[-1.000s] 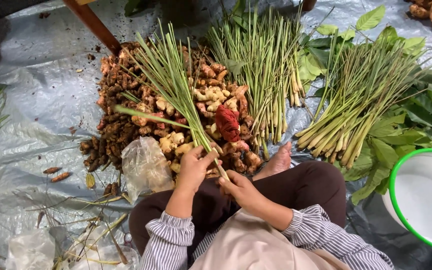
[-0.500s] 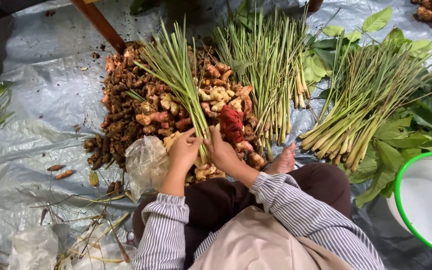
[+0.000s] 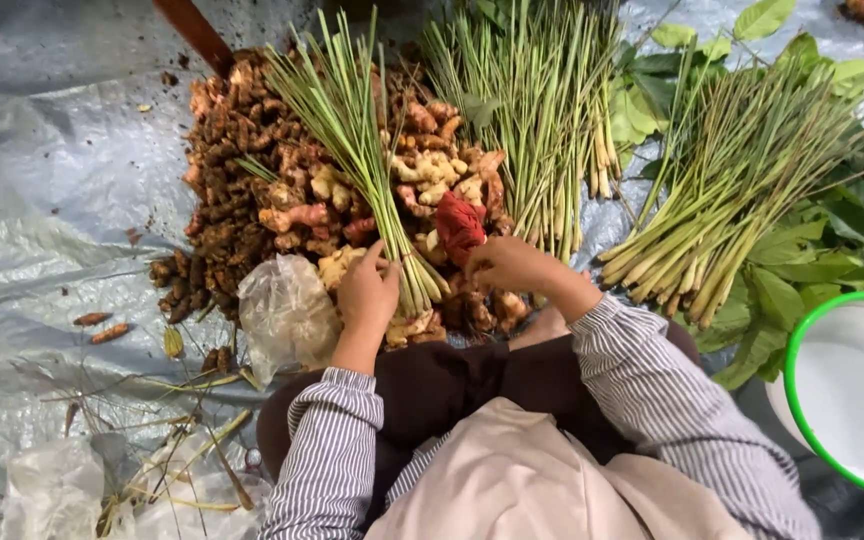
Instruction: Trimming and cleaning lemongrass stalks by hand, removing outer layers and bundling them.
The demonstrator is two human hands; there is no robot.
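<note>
A bundle of green lemongrass stalks (image 3: 347, 130) lies slanted over a heap of ginger and turmeric roots (image 3: 252, 200). My left hand (image 3: 367, 295) closes around the pale lower ends of that bundle. My right hand (image 3: 507, 265) rests just to the right of the bundle's base, fingers curled against a red net bag (image 3: 459, 225) that lies on the roots. Whether the right hand grips the bag or only touches it is unclear. Striped sleeves cover both forearms.
Two more lemongrass piles lie at top centre (image 3: 542, 110) and right (image 3: 742, 180), the right one on green leaves (image 3: 832, 230). A white basin with a green rim (image 3: 795, 345) stands at lower right. A clear plastic bag (image 3: 287, 310) and dry scraps (image 3: 182, 470) lie on the grey sheet (image 3: 52, 200).
Both hands moved forward from my lap onto the root heap. The lemongrass bundle swung from lying low across the roots to pointing up and away, its base now in my left hand.
</note>
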